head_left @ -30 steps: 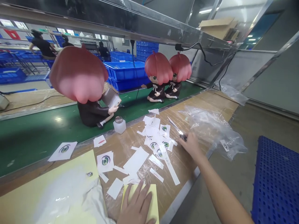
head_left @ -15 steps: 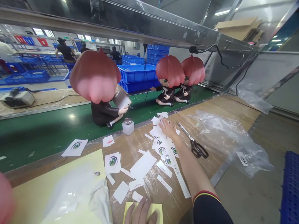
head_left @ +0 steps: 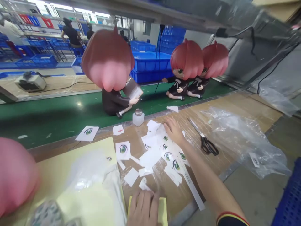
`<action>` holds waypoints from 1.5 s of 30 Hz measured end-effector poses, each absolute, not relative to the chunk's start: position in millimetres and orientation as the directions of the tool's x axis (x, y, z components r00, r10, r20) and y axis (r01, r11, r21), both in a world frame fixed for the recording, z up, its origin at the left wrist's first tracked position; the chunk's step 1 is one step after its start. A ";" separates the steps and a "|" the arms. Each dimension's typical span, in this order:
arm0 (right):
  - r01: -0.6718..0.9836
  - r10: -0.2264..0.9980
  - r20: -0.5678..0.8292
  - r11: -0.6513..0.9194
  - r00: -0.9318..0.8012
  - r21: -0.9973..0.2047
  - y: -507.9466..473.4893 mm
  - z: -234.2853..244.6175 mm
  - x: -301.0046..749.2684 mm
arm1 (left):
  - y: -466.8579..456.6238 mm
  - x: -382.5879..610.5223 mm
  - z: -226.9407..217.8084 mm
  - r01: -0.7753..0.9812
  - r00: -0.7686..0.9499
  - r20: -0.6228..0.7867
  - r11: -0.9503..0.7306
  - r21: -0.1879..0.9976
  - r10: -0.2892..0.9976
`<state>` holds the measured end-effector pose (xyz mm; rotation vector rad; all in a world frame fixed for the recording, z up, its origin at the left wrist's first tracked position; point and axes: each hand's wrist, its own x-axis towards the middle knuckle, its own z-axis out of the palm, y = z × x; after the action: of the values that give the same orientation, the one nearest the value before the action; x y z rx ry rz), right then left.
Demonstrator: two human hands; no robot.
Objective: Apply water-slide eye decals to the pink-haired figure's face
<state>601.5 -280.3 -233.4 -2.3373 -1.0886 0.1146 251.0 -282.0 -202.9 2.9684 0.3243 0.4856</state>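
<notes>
Pressing left hand [head_left: 143, 207] flat and open on near yellow sheet [head_left: 162, 211]; spreading empty right hand [head_left: 173, 131] over stickers [head_left: 168, 156], many seemingly cut already; leaving scissors [head_left: 204, 141] unheld, right.

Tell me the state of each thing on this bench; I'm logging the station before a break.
Scissors: closed, lying flat, unheld.
Bottle: upright, capped.
Plastic bag: crumpled, on the bench.
Doll by the bottle: seated upright on the belt.
Right hand: open, flat on paper cutouts.
Left hand: open, resting on yellow sheet.
</notes>
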 end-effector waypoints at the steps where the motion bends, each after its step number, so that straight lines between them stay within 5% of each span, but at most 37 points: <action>1: 0.683 0.737 0.148 -0.506 0.659 -0.527 -276.9 -237.2 600.8 | -282.9 250.4 -197.3 0.188 0.936 0.268 -0.969 0.160 0.226; 6: 0.696 0.752 0.195 -0.436 0.630 -0.571 -290.1 -244.9 579.7 | -283.3 247.2 -171.2 0.134 0.974 0.156 -0.973 0.190 0.164; 10: 0.672 0.654 0.270 -0.501 0.707 -0.546 -344.4 -231.8 565.9 | -277.1 237.9 -155.5 0.109 0.991 0.048 -0.959 0.263 0.126; 15: 0.621 0.616 0.199 -0.608 0.762 -0.495 -391.5 -249.4 547.9 | -272.3 225.3 -141.4 0.148 0.989 -0.060 -0.911 0.385 0.136; 19: 0.682 0.656 0.258 -0.547 0.709 -0.485 -374.2 -263.0 537.4 | -275.0 219.8 -139.9 0.147 0.984 0.026 -0.878 0.456 0.178; 24: 0.911 0.793 0.502 -0.152 0.344 -0.384 -329.2 -224.6 491.5 | -271.3 210.8 -142.6 0.071 0.960 0.214 -0.899 0.433 0.179; 27: 0.941 0.881 0.460 0.239 -0.106 -0.241 -310.7 -202.6 444.0 | -265.4 202.4 -141.6 0.024 0.959 0.245 -0.898 0.440 0.146; 30: 0.903 0.869 0.386 0.396 -0.309 -0.169 -307.7 -198.8 421.3 | -259.6 194.3 -140.5 0.071 0.941 0.268 -0.896 0.439 0.206; 36: 0.933 0.885 0.366 0.345 -0.288 -0.100 -318.8 -204.1 452.7 | -246.9 181.2 -143.4 0.205 0.936 0.147 -0.832 0.515 0.321; 45: 0.972 0.931 0.345 0.180 -0.119 -0.151 -239.7 -223.8 421.0 | -245.9 170.7 -156.8 0.320 0.903 0.077 -0.784 0.531 0.422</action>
<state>421.0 -239.7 -223.8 -1.7989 -2.1042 -0.1569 170.7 -245.9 -156.8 2.5417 0.5341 0.2607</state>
